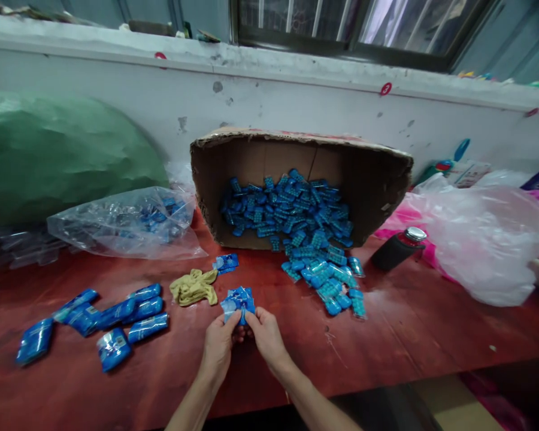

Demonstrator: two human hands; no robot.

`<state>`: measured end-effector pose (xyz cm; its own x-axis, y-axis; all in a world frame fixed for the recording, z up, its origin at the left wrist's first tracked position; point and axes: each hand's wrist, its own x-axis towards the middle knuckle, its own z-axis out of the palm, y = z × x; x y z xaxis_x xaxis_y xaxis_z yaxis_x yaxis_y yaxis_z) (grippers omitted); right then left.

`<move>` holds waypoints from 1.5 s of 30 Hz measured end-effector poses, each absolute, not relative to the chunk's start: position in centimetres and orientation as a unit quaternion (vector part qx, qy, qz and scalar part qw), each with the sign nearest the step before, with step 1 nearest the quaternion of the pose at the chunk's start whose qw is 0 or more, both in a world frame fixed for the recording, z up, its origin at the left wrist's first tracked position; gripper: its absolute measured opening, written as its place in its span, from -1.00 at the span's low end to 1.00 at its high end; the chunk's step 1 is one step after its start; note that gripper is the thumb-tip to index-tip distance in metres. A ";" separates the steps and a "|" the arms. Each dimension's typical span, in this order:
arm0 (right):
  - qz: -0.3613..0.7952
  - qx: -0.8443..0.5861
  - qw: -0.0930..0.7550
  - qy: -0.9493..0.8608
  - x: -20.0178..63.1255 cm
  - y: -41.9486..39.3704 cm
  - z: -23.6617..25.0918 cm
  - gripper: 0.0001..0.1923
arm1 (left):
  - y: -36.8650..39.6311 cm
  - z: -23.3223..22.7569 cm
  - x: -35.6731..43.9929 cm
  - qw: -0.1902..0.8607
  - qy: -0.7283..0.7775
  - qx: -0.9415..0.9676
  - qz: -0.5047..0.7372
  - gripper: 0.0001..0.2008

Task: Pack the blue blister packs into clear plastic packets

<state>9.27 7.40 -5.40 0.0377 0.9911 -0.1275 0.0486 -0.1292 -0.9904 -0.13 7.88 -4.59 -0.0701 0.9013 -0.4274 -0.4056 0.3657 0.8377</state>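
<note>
My left hand (pixel 220 338) and my right hand (pixel 266 336) meet at the table's near middle, thumbs and fingers closed on a small fanned stack of blue printed packets (pixel 238 300). The fingertips behind the stack are mostly hidden. Just beyond lies another small group of flat blue packets (pixel 226 263), beside a crumpled yellow-green cloth (pixel 194 287). To the left, several filled blue pouches (pixel 148 327) are scattered. A tipped cardboard box (pixel 377 197) faces me, and many small blue wrapped pieces (pixel 291 206) spill from it onto the red tabletop (pixel 386 335).
Left of the box sits a clear plastic bag (pixel 103 224) with blue pieces inside, in front of a big green sack (pixel 67 155). A dark bottle (pixel 397 248) with a silver cap stands on the right, near white and pink plastic bags (pixel 489 239). Behind everything runs a wall (pixel 296 99).
</note>
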 end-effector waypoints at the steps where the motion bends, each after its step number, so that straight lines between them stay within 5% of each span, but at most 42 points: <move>1: 0.494 -0.560 0.459 -0.480 9.2 7.3 -5.5 -0.64 | 7.9 -4.5 -0.1 0.645 0.522 0.231 0.508 -0.71; 12: 0.215 -0.677 0.314 -0.630 15.9 11.3 -1.6 -0.81 | 7.3 -3.0 -1.6 0.723 0.505 0.179 0.437 -0.75; 16: 0.116 -0.734 0.242 -0.624 17.9 14.1 -2.2 -0.73 | 6.7 -3.2 -1.7 0.746 0.488 0.159 0.425 -0.79; 28: 0.127 -0.699 0.118 -0.694 15.8 10.0 -2.4 -0.78 | 5.9 -3.3 -2.7 0.766 0.481 0.142 0.402 -0.82; 37: 0.293 -0.647 0.206 -0.673 16.0 10.8 -0.8 -0.77 | 5.6 -3.0 -2.3 0.740 0.503 0.129 0.428 -0.77; 42: 0.562 -0.483 0.442 -0.505 15.2 7.7 0.1 -0.68 | 5.7 -3.2 -1.8 0.737 0.500 0.139 0.432 -0.74; 45: 0.614 -0.428 0.503 -0.432 14.6 6.8 -0.1 -0.67 | 5.6 -3.3 -1.7 0.739 0.489 0.155 0.438 -0.72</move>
